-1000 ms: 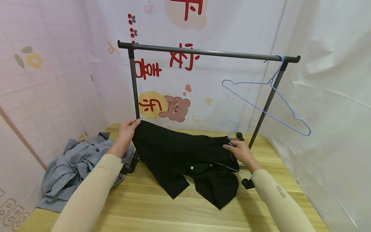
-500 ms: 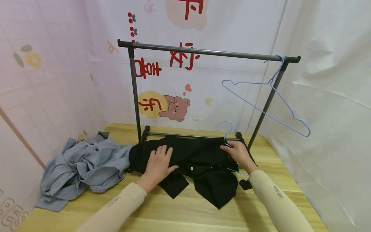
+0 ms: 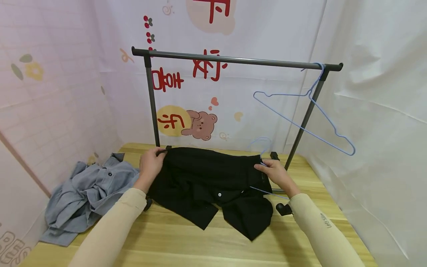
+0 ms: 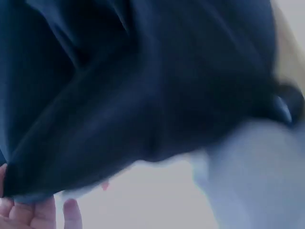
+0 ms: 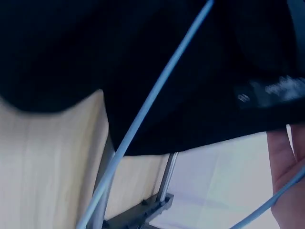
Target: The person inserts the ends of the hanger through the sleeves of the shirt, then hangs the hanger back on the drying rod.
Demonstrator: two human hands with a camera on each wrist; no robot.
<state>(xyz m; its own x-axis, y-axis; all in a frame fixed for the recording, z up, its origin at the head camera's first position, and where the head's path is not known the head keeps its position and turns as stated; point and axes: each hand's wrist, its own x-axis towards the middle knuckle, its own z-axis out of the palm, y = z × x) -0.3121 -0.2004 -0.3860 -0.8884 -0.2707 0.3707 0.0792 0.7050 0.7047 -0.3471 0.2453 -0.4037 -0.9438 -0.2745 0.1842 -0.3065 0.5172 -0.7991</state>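
Lower left: a crumpled grey-blue shirt (image 3: 90, 193) lies on the wooden table (image 3: 186, 246). Centre: a black garment (image 3: 207, 168) hides part of the base of the clothes rack (image 3: 233, 59). Upper right: a blue hanger (image 3: 290, 95) hangs from the rail. Fingers: the left hand (image 3: 151, 165) pinches the garment's upper left corner; the right hand (image 3: 276, 173) grips its upper right edge, where a second hanger (image 5: 152, 95) projects from the cloth.

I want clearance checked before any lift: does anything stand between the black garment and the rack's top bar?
Partly, in the head view: a bare blue hanger hangs from the right end of the top bar, its left corner above the black garment's right end. Nothing visible blocks the bar's middle or left.
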